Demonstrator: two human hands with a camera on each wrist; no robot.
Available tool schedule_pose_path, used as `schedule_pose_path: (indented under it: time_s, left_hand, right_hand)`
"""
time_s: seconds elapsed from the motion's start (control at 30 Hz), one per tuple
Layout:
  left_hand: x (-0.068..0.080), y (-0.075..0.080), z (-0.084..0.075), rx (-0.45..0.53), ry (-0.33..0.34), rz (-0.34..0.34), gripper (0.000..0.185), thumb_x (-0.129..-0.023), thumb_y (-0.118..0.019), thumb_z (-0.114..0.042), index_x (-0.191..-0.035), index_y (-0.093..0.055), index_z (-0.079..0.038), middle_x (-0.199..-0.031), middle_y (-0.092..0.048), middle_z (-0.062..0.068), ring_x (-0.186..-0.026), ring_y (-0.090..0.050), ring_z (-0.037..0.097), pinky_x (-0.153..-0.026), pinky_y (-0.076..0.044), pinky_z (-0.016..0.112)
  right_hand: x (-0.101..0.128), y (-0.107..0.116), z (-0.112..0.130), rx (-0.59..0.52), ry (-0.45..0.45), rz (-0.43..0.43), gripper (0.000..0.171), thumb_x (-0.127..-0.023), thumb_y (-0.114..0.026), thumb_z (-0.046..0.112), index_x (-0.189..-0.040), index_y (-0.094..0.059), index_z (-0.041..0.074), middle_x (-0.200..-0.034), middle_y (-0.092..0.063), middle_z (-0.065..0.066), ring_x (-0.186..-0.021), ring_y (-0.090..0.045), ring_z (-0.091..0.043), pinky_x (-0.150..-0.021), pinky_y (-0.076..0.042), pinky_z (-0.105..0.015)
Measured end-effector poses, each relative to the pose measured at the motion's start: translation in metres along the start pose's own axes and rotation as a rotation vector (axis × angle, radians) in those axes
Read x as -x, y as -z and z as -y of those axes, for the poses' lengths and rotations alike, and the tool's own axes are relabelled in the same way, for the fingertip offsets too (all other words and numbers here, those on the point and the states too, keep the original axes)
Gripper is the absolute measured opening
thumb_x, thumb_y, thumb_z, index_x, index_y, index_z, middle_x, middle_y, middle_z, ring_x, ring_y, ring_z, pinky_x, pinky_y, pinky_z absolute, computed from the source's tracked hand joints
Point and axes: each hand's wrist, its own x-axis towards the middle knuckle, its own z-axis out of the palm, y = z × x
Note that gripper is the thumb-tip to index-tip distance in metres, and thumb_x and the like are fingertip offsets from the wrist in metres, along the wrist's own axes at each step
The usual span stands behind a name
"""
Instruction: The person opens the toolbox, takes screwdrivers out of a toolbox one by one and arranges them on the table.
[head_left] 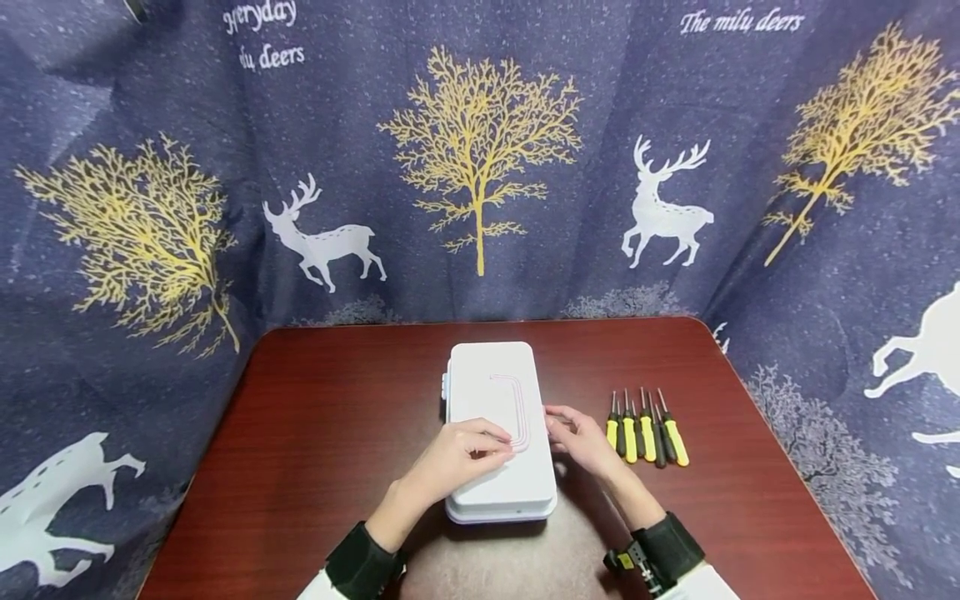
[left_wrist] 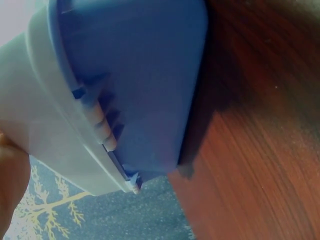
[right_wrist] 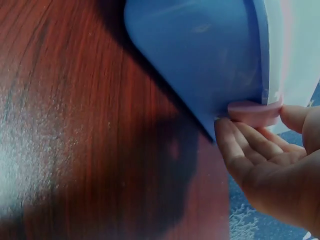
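The left hand [head_left: 457, 454] lies on the lid of the white box [head_left: 498, 417], fingers gently bent over it and pressing rather than clasping. The right hand [head_left: 581, 442] has its fingertips [right_wrist: 235, 137] at the pink latch [right_wrist: 255, 112] on the box's right side; it seems to touch the tab, not pinch it, though the wrist view is too close to be sure. The box sits near the middle of the table [head_left: 315, 433], well back from its front edge. If the latch springs free while only the lid is held down, the box could skid left or its lid jerk up. Just right of the hand lies a row of yellow-handled screwdrivers [head_left: 645, 429], so a quick pull that way may scatter them. The table's left half and far edge offer more room.
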Motion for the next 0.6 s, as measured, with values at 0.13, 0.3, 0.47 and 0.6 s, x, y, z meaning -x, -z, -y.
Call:
schedule_pose_path:
  time_s: [0.13, 0.3, 0.47, 0.6]
  left_hand:
    - [0.001, 0.0, 0.001, 0.016, 0.019, 0.002, 0.01, -0.092, -0.081, -0.017, -0.101, -0.084, -0.013, -0.104, -0.076, -0.005, -0.097, -0.07, 0.005, -0.08, -0.057, 0.016]
    - [0.008, 0.003, 0.005, 0.115, -0.053, -0.094, 0.009, -0.09, -0.081, -0.007, -0.099, -0.081, -0.009, -0.101, -0.075, -0.002, -0.082, -0.065, 0.006, -0.064, -0.054, 0.015]
    - [0.028, 0.013, 0.008, 0.079, -0.102, -0.201, 0.027, -0.08, -0.09, -0.008, -0.102, -0.075, -0.012, -0.101, -0.068, -0.001, -0.074, -0.058, 0.009, -0.058, -0.049, 0.014]
    - [0.046, 0.02, 0.009, -0.045, 0.016, -0.162, 0.061, -0.07, -0.098, -0.034, -0.119, -0.064, -0.018, -0.104, -0.056, -0.008, -0.079, -0.053, 0.014, -0.062, -0.042, 0.013]
  right_hand:
    - [-0.003, -0.001, 0.0, 0.016, 0.014, 0.008, 0.043, -0.108, -0.057, 0.015, -0.14, -0.052, -0.013, -0.122, -0.068, -0.031, -0.096, -0.074, -0.031, -0.083, -0.064, -0.047]
    - [-0.008, 0.007, 0.002, 0.07, 0.026, 0.015, 0.045, -0.107, -0.06, 0.017, -0.141, -0.054, -0.011, -0.127, -0.066, -0.029, -0.099, -0.072, -0.03, -0.083, -0.063, -0.045]
    - [-0.025, 0.018, 0.01, 0.112, 0.081, -0.044, 0.045, -0.106, -0.061, 0.02, -0.142, -0.055, -0.007, -0.125, -0.066, -0.029, -0.095, -0.069, -0.037, -0.079, -0.063, -0.04]
    - [-0.048, 0.023, 0.019, 0.108, 0.151, -0.048, 0.041, -0.108, -0.059, 0.018, -0.141, -0.057, -0.005, -0.115, -0.068, -0.028, -0.088, -0.069, -0.03, -0.073, -0.062, -0.036]
